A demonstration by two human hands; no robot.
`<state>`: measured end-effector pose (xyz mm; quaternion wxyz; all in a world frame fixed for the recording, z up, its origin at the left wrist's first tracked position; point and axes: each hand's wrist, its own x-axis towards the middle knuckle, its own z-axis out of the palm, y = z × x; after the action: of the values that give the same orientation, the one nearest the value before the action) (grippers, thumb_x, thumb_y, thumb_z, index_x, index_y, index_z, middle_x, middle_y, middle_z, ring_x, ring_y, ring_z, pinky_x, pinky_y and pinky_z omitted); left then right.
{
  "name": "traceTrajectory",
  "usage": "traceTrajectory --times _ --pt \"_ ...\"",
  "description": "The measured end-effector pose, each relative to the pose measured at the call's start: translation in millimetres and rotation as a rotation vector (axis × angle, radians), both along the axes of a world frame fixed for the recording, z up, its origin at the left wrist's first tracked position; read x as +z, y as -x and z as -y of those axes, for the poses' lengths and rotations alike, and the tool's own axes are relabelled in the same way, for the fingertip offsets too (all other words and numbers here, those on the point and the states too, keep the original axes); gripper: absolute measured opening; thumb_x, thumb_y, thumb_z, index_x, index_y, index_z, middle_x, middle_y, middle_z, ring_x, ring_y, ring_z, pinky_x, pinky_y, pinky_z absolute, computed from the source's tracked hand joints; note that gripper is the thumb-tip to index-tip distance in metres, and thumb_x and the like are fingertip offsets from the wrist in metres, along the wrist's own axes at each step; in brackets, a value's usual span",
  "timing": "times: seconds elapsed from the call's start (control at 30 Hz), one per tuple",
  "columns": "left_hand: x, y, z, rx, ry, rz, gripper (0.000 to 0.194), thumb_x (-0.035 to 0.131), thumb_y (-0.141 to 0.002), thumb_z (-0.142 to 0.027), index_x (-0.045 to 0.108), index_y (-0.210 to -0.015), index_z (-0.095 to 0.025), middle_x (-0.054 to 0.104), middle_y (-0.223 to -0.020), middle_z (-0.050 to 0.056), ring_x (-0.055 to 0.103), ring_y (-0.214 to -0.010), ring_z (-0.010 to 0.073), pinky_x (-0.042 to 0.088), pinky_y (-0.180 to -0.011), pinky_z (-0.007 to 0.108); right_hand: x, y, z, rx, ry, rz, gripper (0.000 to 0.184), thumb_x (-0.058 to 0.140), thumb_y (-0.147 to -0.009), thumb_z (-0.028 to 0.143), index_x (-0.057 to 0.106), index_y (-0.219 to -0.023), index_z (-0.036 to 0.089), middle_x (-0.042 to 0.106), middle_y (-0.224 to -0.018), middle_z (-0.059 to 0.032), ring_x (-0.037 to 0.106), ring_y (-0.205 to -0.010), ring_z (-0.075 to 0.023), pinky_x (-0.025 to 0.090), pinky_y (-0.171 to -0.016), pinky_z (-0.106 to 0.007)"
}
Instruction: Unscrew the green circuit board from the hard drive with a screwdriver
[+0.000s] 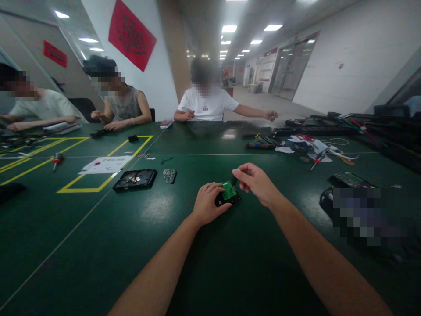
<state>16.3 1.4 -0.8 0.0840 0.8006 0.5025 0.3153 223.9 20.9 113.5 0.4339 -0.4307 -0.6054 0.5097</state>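
Note:
A small black hard drive with a green circuit board (pixel 229 193) lies on the dark green table (pixel 131 245) in front of me. My left hand (pixel 208 203) is curled around its left side and holds it down. My right hand (pixel 255 182) hovers just right of it with fingers pinched on a thin dark tool whose tip points at the board's upper right corner; the tool is mostly hidden by the fingers.
An opened black drive case (pixel 135 179) and a loose green board (pixel 169 175) lie to the left by yellow floor-tape lines (pixel 82 190). Screwdrivers and parts (pixel 312 149) clutter the right. Three other people sit at the far side, their hands on the table.

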Motion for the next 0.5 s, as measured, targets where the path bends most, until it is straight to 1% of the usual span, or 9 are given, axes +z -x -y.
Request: traceTrajectory --times 0.07,0.17,0.23,0.3,0.33,0.43,0.5 --pt "0.5 -0.1 0.0 -0.001 0.001 -0.004 0.050 0.080 -0.082 -0.053 0.067 -0.125 -0.029 0.065 -0.140 0.006 0.053 -0.135 0.0343 0.038 -0.116 0.057 1.0 0.6 1.4 0.032 0.006 -0.011 0.031 0.079 -0.085 0.043 0.062 -0.096 0.020 0.064 -0.073 0.0016 0.055 -0.053 -0.0102 0.038 -0.044 -0.022" --pt "0.0 -0.3 -0.4 0.003 -0.004 -0.002 0.050 0.080 -0.082 -0.053 0.068 -0.124 -0.030 0.065 -0.140 0.006 0.054 -0.135 0.0342 0.038 -0.116 0.056 2.2 1.5 2.1 0.040 0.041 -0.089 0.028 0.075 -0.086 0.040 0.059 -0.099 0.021 0.072 -0.096 -0.0040 0.061 -0.055 -0.0105 0.040 -0.042 -0.022" --pt "-0.7 -0.4 -0.7 0.005 -0.007 0.005 0.051 0.081 -0.081 -0.053 0.068 -0.124 -0.029 0.065 -0.139 0.005 0.054 -0.134 0.0340 0.038 -0.116 0.057 2.5 1.7 1.2 0.033 0.074 -0.133 0.022 0.071 -0.088 0.037 0.058 -0.098 0.022 0.074 -0.107 -0.0065 0.063 -0.056 -0.0106 0.041 -0.042 -0.022" --pt "-1.4 -0.4 -0.8 0.002 -0.011 0.009 0.051 0.081 -0.081 -0.052 0.067 -0.124 -0.029 0.066 -0.139 0.005 0.054 -0.134 0.0341 0.038 -0.116 0.057 2.8 1.4 0.1 0.041 0.089 -0.148 0.016 0.066 -0.089 0.033 0.059 -0.097 0.022 0.075 -0.109 -0.0075 0.063 -0.055 -0.0105 0.042 -0.042 -0.022" --pt "-1.6 -0.4 -0.9 -0.001 -0.014 0.009 0.051 0.081 -0.081 -0.052 0.067 -0.124 -0.029 0.066 -0.139 0.005 0.054 -0.134 0.0341 0.038 -0.116 0.057 3.2 1.1 -0.2 0.048 0.094 -0.151 0.014 0.064 -0.089 0.032 0.061 -0.098 0.021 0.075 -0.109 -0.0078 0.062 -0.055 -0.0103 0.040 -0.040 -0.022" --pt "-2.1 -0.4 -0.9 0.003 -0.025 0.007 0.049 0.080 -0.082 -0.052 0.068 -0.123 -0.029 0.066 -0.138 0.005 0.054 -0.134 0.0337 0.039 -0.116 0.056 5.0 0.3 0.8 0.072 0.120 -0.152 0.014 0.060 -0.089 0.031 0.065 -0.098 0.021 0.073 -0.108 -0.0083 0.062 -0.051 -0.0100 0.030 -0.034 -0.020" --pt "-2.1 -0.5 -0.8 0.005 -0.025 0.006 0.049 0.080 -0.082 -0.053 0.068 -0.123 -0.028 0.066 -0.138 0.006 0.055 -0.133 0.0336 0.039 -0.116 0.056 6.4 -0.1 2.3 0.078 0.123 -0.144 0.015 0.058 -0.089 0.030 0.067 -0.096 0.020 0.072 -0.107 -0.0085 0.062 -0.049 -0.0095 0.026 -0.032 -0.020"
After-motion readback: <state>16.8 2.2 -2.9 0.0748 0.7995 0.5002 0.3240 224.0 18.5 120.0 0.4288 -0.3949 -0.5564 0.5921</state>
